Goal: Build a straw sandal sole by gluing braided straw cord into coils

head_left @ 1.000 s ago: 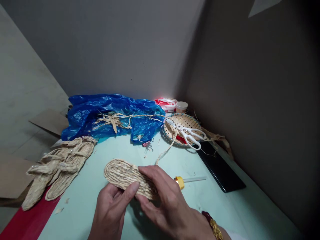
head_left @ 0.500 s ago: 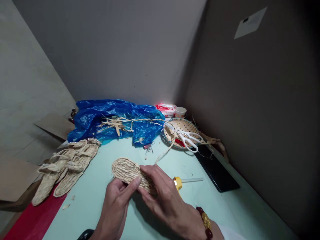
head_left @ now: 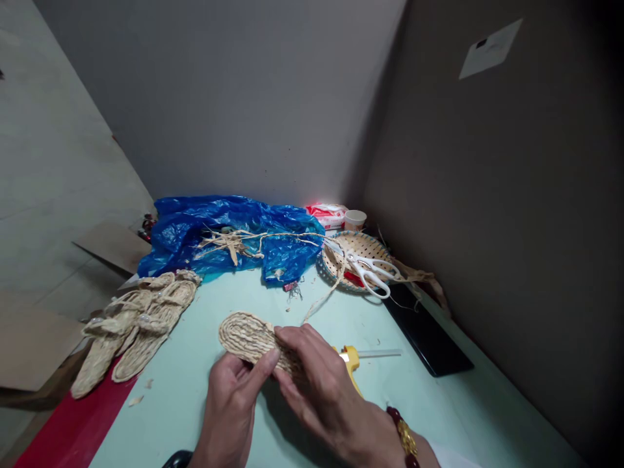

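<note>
Bending is the likeliest trouble: above the pale green flat tabletop (head_left: 195,315), nearer the wearer than the round perforated tan basket with a blue-trimmed rim (head_left: 366,244), 2 hands hold up a straw-coloured oval sole of coiled fibre (head_left: 244,337). Uneven finger pressure could warp it or part its rows. Yellow plastic glue gun with a clear stick (head_left: 350,359) lies just beside the right hand (head_left: 324,383); a wrist swing could knock it. White-handled metal scissors (head_left: 363,270) lie in the basket; a tug on the thin tan twisted-fibre cord (head_left: 322,302) could snag them. Cord's near end is hidden behind the right hand; can't tell if it joins the sole.

Grip: right hand partly curled, digits spread across the sole's right end, far contact hidden. Left hand (head_left: 234,396) pinches the near edge, thumb on top, other fingers mostly hidden.
</note>
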Tool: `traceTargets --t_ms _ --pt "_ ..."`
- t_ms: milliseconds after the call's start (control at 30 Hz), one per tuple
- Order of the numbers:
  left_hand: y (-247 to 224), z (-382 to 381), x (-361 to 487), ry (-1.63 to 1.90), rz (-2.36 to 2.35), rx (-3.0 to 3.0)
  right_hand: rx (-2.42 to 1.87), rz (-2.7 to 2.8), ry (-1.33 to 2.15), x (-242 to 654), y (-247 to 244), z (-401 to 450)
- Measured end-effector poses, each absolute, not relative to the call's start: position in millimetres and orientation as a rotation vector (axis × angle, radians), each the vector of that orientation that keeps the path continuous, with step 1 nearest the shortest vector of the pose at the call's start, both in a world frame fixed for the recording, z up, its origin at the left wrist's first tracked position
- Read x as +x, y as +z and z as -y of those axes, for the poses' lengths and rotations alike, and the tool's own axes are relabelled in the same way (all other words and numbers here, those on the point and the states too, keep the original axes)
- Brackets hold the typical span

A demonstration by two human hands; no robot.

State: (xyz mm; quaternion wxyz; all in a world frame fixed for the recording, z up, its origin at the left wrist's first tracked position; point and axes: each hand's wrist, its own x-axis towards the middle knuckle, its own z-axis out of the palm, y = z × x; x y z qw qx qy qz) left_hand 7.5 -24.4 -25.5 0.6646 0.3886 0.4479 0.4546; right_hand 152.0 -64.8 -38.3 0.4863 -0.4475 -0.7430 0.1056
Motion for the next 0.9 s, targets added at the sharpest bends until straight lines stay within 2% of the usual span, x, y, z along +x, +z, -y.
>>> traceTargets --t_ms 900 --pt "-17 18 0 0.915 -0.958 0.764 -1.050 1.699 0.370 161 -24 65"
